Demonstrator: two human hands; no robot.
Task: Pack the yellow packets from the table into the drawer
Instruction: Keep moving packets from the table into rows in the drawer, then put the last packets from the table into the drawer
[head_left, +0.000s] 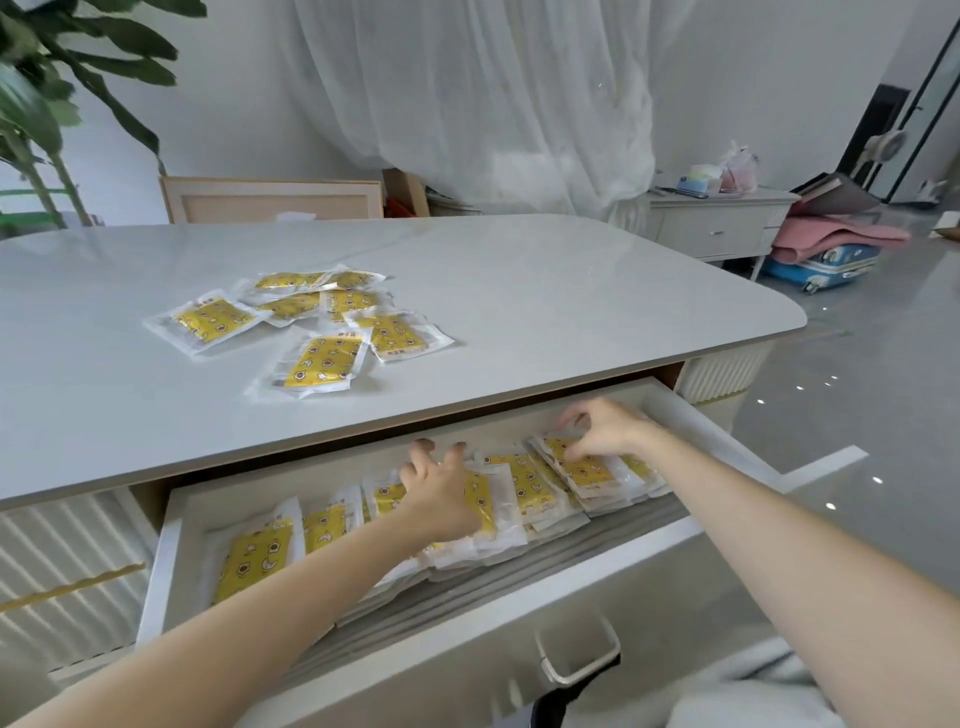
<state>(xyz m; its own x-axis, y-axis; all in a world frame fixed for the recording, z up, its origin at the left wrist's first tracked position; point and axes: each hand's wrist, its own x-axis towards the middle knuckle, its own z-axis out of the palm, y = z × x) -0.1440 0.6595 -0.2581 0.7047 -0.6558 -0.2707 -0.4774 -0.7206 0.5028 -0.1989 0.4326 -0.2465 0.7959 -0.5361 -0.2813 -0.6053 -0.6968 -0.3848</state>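
Left hand (441, 496): fingers (423, 451) splayed, released, flat on row of packets (524, 483) in drawer (165, 571). Right hand (605, 431): fingers (574, 415) pinching end packet (587, 470).

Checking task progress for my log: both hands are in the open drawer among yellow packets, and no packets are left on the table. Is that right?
Not quite. The head view shows several loose packets lying on the table. The rest holds: the left hand and right hand are in the open drawer among the drawer packets.
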